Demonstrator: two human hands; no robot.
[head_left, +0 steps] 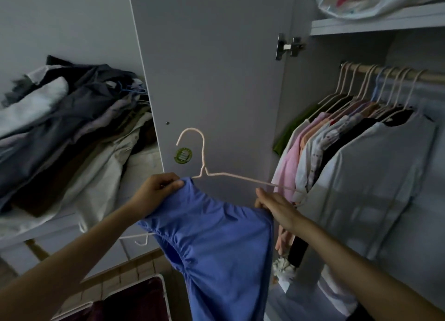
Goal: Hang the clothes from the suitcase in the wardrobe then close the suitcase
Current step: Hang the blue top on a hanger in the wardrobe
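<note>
Wardrobe (pixel 361 22) stands open before us. Blue garment (pixel 216 243) hangs half-threaded on the hanger (pixel 231 175): our left hand (pixel 156 190) pinches cloth onto one shoulder, our right hand (pixel 277 206) grips the other edge to stretch it across.

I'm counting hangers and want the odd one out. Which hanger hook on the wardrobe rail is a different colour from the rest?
The blue hook, among the pale pink hooks on the wooden rail.

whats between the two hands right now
In the head view, the blue garment stretches from the left hand to the right hand, with the pink wire hanger above it, one arm reaching toward the right hand.
</note>
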